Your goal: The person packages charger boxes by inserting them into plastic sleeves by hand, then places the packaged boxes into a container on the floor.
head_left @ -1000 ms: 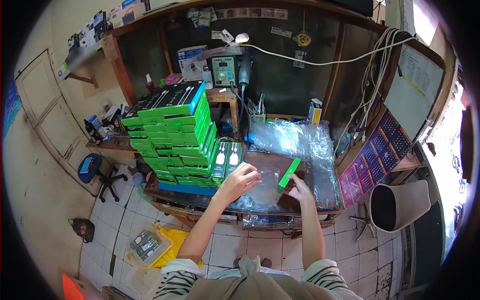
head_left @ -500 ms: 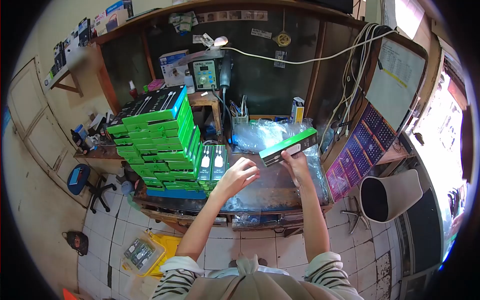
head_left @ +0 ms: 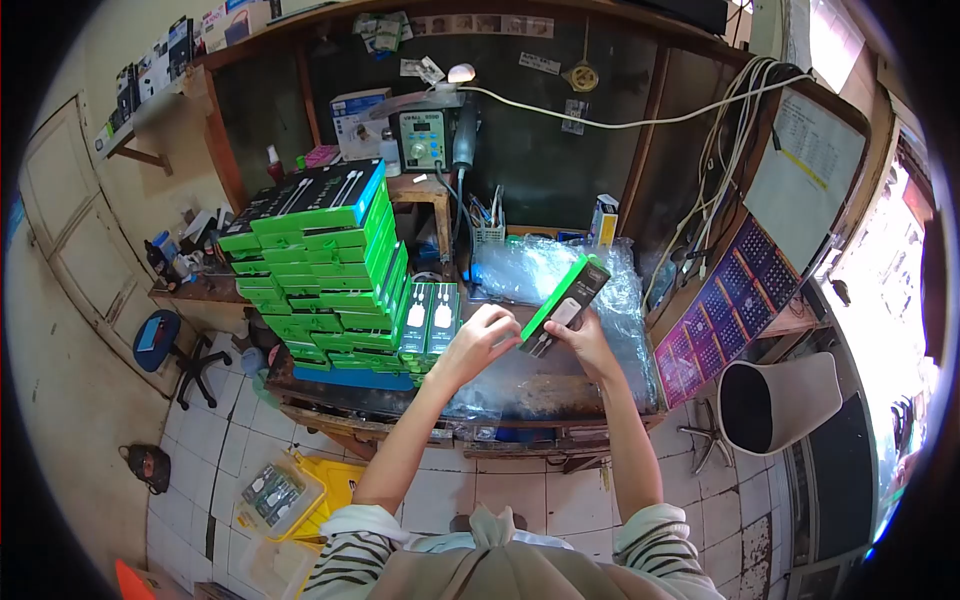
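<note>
A slim black box with a green side point(head_left: 572, 297) is held up over the workbench by my right hand point(head_left: 588, 345), whose thumb lies across its printed front. The box is tilted, its upper end leaning right. My left hand point(head_left: 482, 343) is at the lower left end of the box, fingers loosely bent and a little apart, with nothing visible in them. Whether its fingertips touch the box I cannot tell. A tall stack of similar green and black boxes point(head_left: 318, 265) stands to the left. Beside it, a pair of boxes point(head_left: 430, 318) shows pictures of white items.
Clear plastic wrap point(head_left: 530, 265) lies at the back of the workbench point(head_left: 520, 395). A soldering station point(head_left: 422, 140) sits on a small wooden shelf. On the floor are a plastic container point(head_left: 275, 495) and, to the right, a white chair point(head_left: 790, 400).
My right hand has turned the box to a steeper tilt and drawn its lower end nearer my left hand. The left hand has stayed about level, its fingertips now at that end.
</note>
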`<state>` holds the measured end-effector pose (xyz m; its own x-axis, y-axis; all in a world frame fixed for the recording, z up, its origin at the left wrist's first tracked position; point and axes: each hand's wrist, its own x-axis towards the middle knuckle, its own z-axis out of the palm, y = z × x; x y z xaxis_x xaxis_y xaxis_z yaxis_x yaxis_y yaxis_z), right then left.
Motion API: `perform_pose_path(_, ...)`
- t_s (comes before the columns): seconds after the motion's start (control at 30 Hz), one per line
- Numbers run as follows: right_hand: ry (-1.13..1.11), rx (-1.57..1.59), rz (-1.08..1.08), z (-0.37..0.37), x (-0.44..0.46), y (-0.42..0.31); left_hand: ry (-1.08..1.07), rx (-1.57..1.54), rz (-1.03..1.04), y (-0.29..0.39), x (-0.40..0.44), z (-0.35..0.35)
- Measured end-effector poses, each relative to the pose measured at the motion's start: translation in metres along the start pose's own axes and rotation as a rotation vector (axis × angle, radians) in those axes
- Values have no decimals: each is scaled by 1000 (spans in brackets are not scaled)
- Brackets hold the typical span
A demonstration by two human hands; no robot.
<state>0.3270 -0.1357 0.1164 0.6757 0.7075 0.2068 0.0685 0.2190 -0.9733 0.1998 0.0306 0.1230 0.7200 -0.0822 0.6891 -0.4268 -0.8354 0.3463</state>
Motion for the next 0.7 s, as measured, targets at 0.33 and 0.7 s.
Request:
perform_pose_path(0.33, 50, -237, -116, 11, 9, -6, 256, -607, -514, -5, -18, 62)
perform_pose_path(0.7, 21, -479, -189, 10, 2, -10, 312, -872, -599, -11, -20, 85)
